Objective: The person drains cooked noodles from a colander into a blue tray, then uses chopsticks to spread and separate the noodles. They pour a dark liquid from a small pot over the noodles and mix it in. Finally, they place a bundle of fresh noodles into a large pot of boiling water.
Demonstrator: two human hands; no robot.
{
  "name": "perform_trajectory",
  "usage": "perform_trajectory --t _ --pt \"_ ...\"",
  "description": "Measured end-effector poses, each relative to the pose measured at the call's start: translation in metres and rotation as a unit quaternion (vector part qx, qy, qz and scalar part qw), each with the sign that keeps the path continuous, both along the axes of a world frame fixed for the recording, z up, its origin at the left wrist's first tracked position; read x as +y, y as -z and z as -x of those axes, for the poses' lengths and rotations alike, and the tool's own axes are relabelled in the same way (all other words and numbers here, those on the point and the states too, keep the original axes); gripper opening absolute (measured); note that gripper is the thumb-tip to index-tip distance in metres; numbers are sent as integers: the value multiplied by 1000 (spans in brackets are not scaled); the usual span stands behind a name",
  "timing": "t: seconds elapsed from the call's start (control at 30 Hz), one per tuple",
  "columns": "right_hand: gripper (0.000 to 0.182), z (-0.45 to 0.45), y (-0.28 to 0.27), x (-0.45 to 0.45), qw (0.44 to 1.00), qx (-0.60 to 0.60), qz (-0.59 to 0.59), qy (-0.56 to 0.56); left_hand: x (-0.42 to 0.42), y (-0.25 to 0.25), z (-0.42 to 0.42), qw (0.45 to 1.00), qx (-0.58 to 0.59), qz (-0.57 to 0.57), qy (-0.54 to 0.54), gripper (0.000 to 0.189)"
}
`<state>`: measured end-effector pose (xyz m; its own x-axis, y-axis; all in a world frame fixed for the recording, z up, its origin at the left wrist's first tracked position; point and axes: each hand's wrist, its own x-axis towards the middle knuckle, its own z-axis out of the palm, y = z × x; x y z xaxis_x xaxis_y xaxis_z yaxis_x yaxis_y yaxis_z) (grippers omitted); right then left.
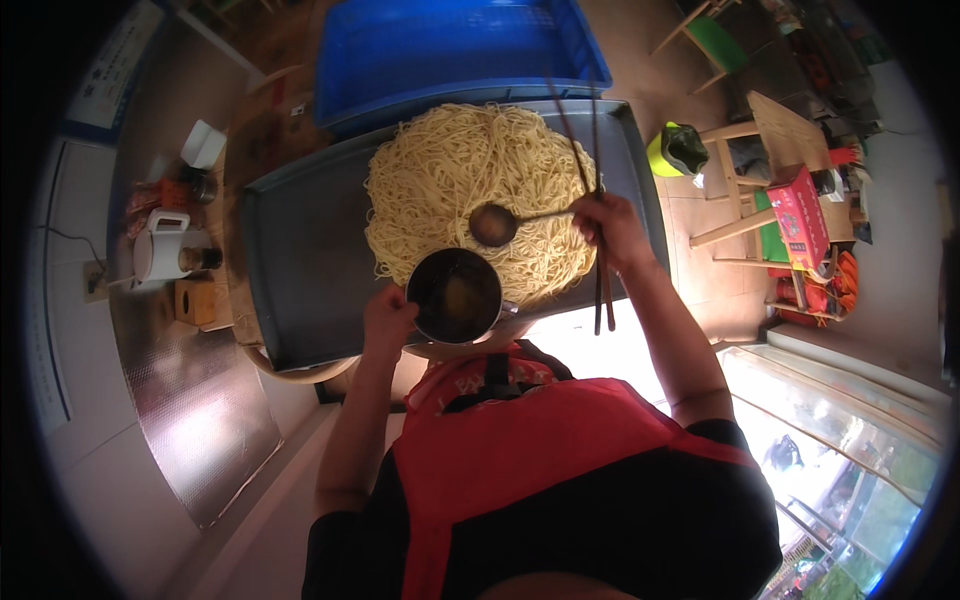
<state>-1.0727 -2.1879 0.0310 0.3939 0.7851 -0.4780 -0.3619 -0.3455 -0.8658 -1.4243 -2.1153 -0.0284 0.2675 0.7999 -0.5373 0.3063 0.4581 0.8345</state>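
A large mound of noodles (450,165) covers the middle and right of a dark metal tray (315,247). My left hand (390,319) grips the rim of a dark round pot (420,281), held over the tray's near edge. A little liquid shows at the bottom of the pot. In my right hand (615,229) are a ladle (495,225) and a pair of long dark chopsticks (574,142). The ladle's bowl is above the noodles, just beyond the pot. The chopsticks point away from me, past the tray's far edge, with their thick ends towards me.
A blue plastic crate (457,45) stands against the tray's far side. To the right are a yellow-green bin (667,154), a wooden chair and a red box (799,217). A white kettle (165,244) and a wooden tissue box (195,301) stand at the left.
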Motion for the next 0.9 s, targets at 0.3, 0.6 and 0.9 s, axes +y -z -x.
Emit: perform_trajectory --t 0.3,0.6,0.9 --pt "15 -49 29 31 745 -663 -61 41 -1 -7 4 1000 4 -24 8 20" --pt "7 9 -41 -30 957 -252 -130 65 -6 -4 -4 1000 -12 -21 9 18" --pt "10 77 -14 -67 918 -350 -67 -173 -9 -4 -22 997 -9 -44 66 18"
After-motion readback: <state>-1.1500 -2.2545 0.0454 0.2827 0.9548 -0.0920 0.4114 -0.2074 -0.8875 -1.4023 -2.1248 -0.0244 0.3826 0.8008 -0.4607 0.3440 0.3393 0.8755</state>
